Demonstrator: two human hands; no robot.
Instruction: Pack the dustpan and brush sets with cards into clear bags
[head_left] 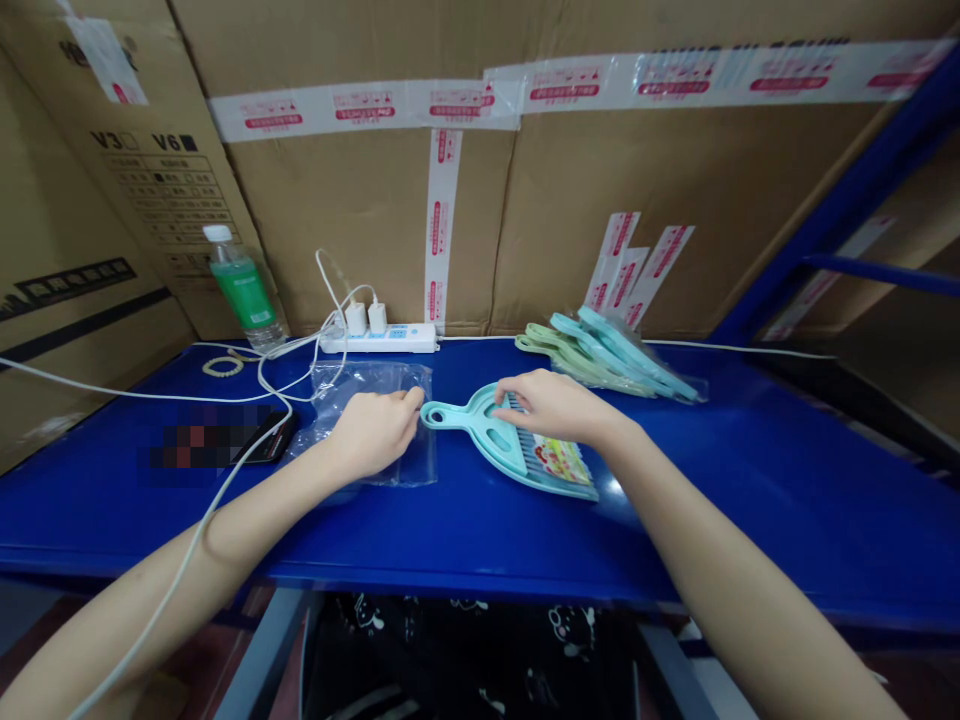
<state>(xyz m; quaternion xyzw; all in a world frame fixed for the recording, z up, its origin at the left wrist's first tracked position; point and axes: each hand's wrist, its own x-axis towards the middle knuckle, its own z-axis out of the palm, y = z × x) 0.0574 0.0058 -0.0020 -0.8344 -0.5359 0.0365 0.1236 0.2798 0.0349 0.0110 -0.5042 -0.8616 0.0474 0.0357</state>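
Note:
My left hand (377, 430) is closed in a pinch at the edge of a clear plastic bag (412, 465) lying on the blue table. Just right of its fingertips is the looped handle of a light-blue dustpan (555, 487). A matching hand brush (504, 445) with grey bristles nests in the dustpan, and a colourful printed card (561, 460) lies over the bristles. My right hand (551, 403) reaches over the far side of the set, its fingers curled down on the edge of the dustpan and brush. The hand hides part of that edge.
Green and blue dustpan sets (607, 355) in clear wrap lie at the back right. A power strip (382, 340) with chargers, a bottle (244, 285), a beaded bracelet (223, 366) and a dark phone-like object (266, 440) are leftward. A white cable (225, 490) crosses my left arm. Cardboard stands behind.

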